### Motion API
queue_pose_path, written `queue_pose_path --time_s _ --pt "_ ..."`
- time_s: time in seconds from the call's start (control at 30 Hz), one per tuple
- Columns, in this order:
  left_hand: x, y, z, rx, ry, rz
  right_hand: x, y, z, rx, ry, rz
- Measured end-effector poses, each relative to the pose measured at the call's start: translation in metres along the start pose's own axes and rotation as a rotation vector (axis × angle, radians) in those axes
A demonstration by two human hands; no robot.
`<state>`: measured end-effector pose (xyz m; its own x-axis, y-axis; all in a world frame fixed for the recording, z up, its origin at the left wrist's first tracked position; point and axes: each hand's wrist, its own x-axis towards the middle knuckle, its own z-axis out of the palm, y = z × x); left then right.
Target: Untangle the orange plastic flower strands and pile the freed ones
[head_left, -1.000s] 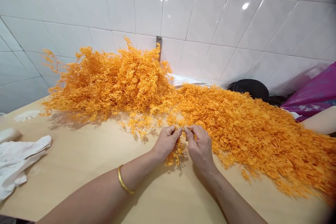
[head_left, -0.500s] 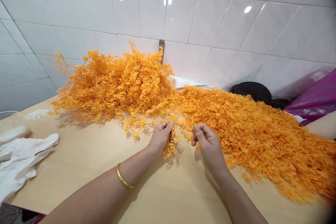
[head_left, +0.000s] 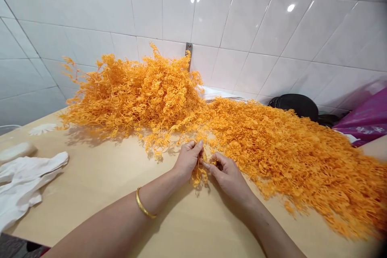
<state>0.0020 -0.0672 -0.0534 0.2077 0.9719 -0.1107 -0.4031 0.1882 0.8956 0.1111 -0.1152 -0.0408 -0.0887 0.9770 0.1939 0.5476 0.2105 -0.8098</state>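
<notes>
My left hand point(head_left: 188, 159) is closed on a small orange frilly sprig point(head_left: 199, 177) that looks like artificial foliage, its tips hanging below the fingers. Close beside it, my right hand point(head_left: 222, 170) pinches at the same sprig with thumb and fingers. A tall heap of the same orange sprigs point(head_left: 136, 92) lies behind my left hand. A lower, wider pile point(head_left: 290, 149) spreads to the right of my right hand.
White gloves point(head_left: 30, 177) and a pale rounded object point(head_left: 17, 151) lie on the wooden table point(head_left: 105, 185) at left. A black rounded case point(head_left: 294, 105) stands behind the pile, by the tiled wall point(head_left: 211, 16). Another person's arm point(head_left: 376, 147) and purple clothing point(head_left: 367, 113) show at right.
My right hand has moved left and slightly down to meet the sprig. My left hand keeps its hold, nearly in place. The view has shifted slightly.
</notes>
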Motion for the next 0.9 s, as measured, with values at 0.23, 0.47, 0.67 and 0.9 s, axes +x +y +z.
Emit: queue_pose_path --time_s 0.23,0.47,0.67,0.9 --pt "0.008 -0.006 0.004 0.079 0.048 0.056 -0.013 -0.029 -0.006 0.125 -0.235 -0.061" --pt "0.01 0.011 -0.005 0.061 0.102 -0.006 -0.008 -0.013 -0.029 0.33 -0.097 -0.023" --pt "0.002 0.005 -0.004 0.099 -0.052 -0.068 0.002 0.006 -0.025 0.209 0.07 0.021" --pt "0.0 0.004 -0.002 0.093 -0.132 -0.009 -0.004 -0.013 -0.004 -0.104 0.008 -0.174"
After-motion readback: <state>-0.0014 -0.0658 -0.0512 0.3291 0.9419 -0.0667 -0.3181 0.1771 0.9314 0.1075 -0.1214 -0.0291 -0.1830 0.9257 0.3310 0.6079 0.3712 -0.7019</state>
